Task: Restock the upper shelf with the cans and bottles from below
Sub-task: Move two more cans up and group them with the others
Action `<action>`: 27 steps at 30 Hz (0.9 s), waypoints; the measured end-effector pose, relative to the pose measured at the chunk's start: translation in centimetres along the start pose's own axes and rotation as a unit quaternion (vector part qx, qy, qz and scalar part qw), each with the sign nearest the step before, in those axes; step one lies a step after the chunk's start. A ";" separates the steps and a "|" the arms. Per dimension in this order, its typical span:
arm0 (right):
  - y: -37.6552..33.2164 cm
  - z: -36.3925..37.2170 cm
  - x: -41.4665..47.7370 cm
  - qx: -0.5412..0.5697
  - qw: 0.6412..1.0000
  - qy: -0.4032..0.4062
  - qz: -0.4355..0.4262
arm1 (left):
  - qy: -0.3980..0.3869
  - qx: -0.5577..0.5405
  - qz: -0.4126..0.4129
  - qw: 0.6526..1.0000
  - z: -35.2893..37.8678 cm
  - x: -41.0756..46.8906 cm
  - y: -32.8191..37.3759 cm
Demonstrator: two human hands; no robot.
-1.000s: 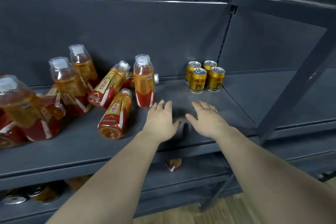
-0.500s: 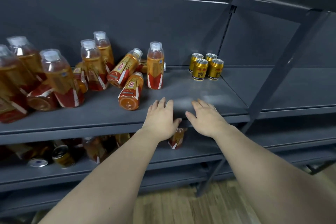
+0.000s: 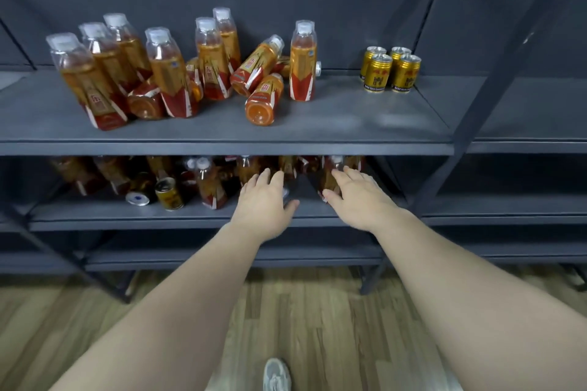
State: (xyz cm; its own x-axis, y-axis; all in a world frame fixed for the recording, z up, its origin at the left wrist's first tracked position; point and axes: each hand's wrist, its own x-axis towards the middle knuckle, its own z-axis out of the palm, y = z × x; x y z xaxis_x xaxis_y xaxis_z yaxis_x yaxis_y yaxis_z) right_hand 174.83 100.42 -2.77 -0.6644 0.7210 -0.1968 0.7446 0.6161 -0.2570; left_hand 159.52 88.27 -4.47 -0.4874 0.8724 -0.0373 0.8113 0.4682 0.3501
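Head view: reaching into dark grey metal lower shelf (image 3: pixel 95 216) with left hand (image 3: pixel 265 200) and right hand (image 3: pixel 359 197), fingers straight, holding nothing, right one just beside orange plastic bottle (image 3: pixel 328 181) sitting there.

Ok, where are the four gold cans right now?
In the head view, the four gold cans stand clustered at the right end of the upper shelf, to the right of the upright orange bottle.
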 end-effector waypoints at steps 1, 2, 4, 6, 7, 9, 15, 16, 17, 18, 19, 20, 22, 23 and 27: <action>-0.2 0.4 -0.5 -0.001 1.000 -0.003 -0.003 | -0.003 0.003 -0.008 1.000 0.2 -0.9 -0.4; -0.5 0.8 -1.0 -0.002 1.000 -0.006 -0.006 | -0.006 0.007 -0.015 1.000 0.4 -1.7 -0.7; -1.2 1.5 -1.6 -0.002 1.000 -0.011 -0.014 | -0.007 0.016 -0.027 0.999 0.6 -3.1 -1.6; -2.0 2.1 -1.9 -0.003 0.999 -0.019 -0.025 | -0.003 0.019 -0.041 0.999 0.5 -4.4 -2.6; -2.5 2.3 -2.0 -0.003 0.999 -0.023 -0.031 | -0.003 0.018 -0.048 0.999 0.3 -4.9 -3.1; -3.6 2.6 -2.1 -0.004 0.999 -0.030 -0.042 | -0.003 0.017 -0.064 0.998 -0.2 -5.9 -4.1; -7.2 3.5 -2.5 -0.009 0.997 -0.042 -0.071 | 0.003 0.013 -0.096 0.995 -1.6 -8.0 -7.2; -7.7 3.7 -2.5 -0.013 0.996 -0.044 -0.072 | 0.004 0.013 -0.099 0.995 -1.8 -8.2 -7.8; -8.3 3.9 -2.5 -0.016 0.996 -0.046 -0.071 | 0.004 0.013 -0.100 0.995 -1.9 -8.3 -8.4; -8.9 4.1 -2.4 -0.016 0.996 -0.048 -0.068 | 0.004 0.013 -0.101 0.995 -2.0 -8.4 -9.1; -9.5 4.3 -2.3 -0.015 0.997 -0.050 -0.064 | 0.001 0.013 -0.100 0.995 -2.2 -8.5 -9.8; -10.1 4.4 -2.3 -0.015 0.997 -0.053 -0.061 | -0.003 0.010 -0.100 0.995 -2.3 -8.6 -10.5; -11.5 4.9 -2.1 -0.017 0.997 -0.056 -0.058 | -0.007 0.006 -0.101 0.995 -2.7 -8.8 -12.0; -12.3 5.2 -1.9 -0.017 0.997 -0.057 -0.058 | -0.007 0.005 -0.102 0.995 -3.0 -8.9 -12.7; -16.2 6.3 -1.2 -0.012 0.996 -0.064 -0.064 | -0.012 0.002 -0.113 0.993 -4.1 -9.1 -16.3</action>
State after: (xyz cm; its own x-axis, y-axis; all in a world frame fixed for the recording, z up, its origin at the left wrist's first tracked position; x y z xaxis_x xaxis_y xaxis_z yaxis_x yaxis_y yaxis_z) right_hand 163.18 87.61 -4.38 -0.7555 0.5906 -0.2835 0.6536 0.7087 -0.2655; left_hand 149.37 72.12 -5.98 -0.6495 0.7477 -0.1378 0.6833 0.6536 0.3255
